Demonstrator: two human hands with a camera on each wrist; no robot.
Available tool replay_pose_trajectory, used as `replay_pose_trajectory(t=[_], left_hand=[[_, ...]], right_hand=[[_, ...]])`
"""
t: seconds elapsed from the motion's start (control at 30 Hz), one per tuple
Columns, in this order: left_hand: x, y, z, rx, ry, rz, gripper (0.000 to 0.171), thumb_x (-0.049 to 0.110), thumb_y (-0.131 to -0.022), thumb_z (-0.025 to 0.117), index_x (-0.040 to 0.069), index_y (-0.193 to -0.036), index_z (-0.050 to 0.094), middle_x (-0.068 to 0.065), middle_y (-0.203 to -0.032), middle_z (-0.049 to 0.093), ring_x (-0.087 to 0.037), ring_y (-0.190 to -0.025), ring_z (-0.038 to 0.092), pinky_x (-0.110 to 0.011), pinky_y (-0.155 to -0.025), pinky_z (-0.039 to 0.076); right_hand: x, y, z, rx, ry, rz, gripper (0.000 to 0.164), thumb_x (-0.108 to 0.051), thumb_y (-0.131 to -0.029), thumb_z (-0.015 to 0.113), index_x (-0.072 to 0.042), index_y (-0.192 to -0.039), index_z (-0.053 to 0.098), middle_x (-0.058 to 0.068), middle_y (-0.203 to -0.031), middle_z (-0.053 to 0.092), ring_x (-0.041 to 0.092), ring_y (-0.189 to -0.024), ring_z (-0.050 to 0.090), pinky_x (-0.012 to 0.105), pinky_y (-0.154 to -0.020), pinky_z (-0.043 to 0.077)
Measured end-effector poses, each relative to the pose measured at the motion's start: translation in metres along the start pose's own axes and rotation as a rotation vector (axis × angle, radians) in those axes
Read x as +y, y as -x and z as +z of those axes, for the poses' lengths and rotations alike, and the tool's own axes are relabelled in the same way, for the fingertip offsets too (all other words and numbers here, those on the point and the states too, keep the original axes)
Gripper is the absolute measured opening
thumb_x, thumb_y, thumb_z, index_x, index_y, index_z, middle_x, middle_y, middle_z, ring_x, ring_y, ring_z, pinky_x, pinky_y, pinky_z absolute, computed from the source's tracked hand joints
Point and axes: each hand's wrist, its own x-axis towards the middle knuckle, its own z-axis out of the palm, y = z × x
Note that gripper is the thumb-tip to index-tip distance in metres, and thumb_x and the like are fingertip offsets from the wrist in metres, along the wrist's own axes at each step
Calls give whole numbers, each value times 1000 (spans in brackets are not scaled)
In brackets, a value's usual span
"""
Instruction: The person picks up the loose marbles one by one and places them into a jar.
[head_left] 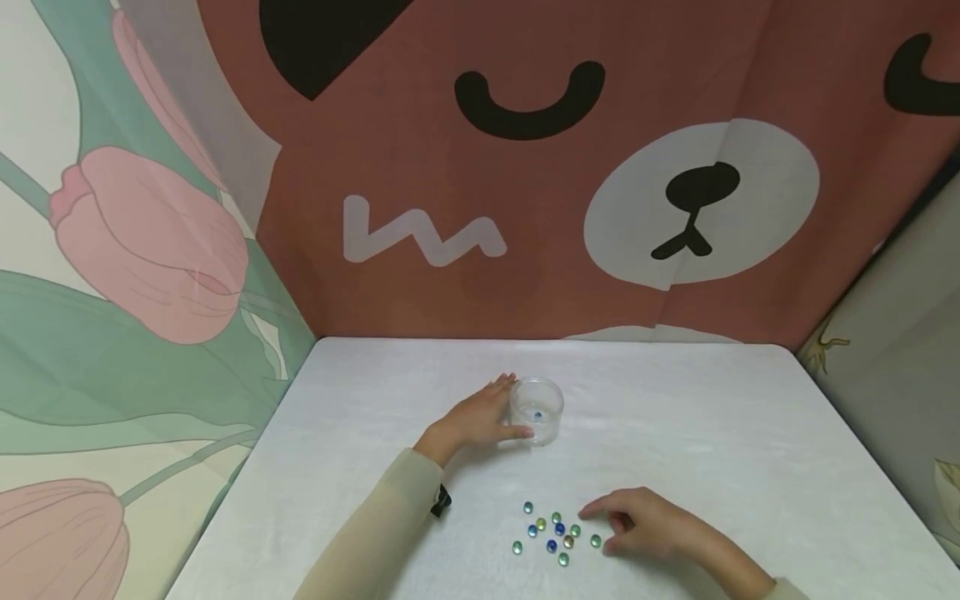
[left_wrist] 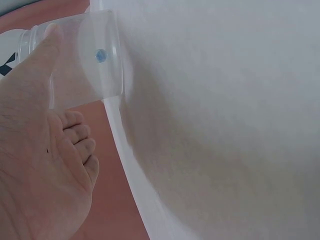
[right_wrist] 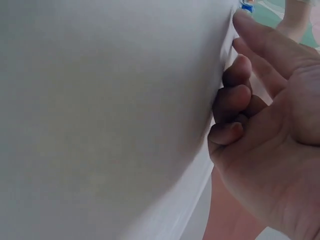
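Observation:
A clear plastic jar [head_left: 549, 427] stands upright toward the back of the white table, with one blue glass marble [left_wrist: 101, 56] at its bottom. My left hand [head_left: 480, 417] holds the jar from its left side, the thumb in front and the fingers behind. Nearer me lie several glass marbles in green, blue, yellow and amber. At their right edge is my right hand [head_left: 647, 525], index finger and thumb spread apart. A green marble [head_left: 596, 541] sits close to that thumb. In the right wrist view the other fingers are curled in, and no marble shows between them.
The white cloth-covered table [head_left: 712, 400] ends at a brown curtain [head_left: 420, 308] printed with an animal face. A tulip-patterned curtain [head_left: 150, 367] hangs along the left, and another pale curtain [head_left: 892, 350] along the right.

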Motion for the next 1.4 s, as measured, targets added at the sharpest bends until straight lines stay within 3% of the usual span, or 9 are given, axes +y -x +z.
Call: replay_pose_trajectory(t=[0.53,0.83,1.4], left_hand=[[0,0,1,12,-11,7,106,73,-87,61,12,-163,20,-2,-170,16,-19,-157,12,-40,-126,19],[-1,0,2,18,-2,12,106,73,-86,61,13,-163,21,-2,-170,16,-19,-157,12,-40,-126,19],[0,1,2,11,-1,7,105,74,-87,60,13,-163,20,-1,-170,15,-17,-157,10,-39,-126,18]], right_hand=[[-5,-1,3,27,30,3,35,-24,-84,82,-20,-118,76,-13,-77,56,-2,-70,49,20,-61,44],[-5,-2,3,18,26,-42,25,-24,-84,81,-21,-109,76,-16,-74,53,-4,-67,46,19,-58,43],[-5,-4,4,-2,32,32,12,-24,-84,81,-27,-95,75,-15,-71,54,-3,-64,47,20,-56,43]])
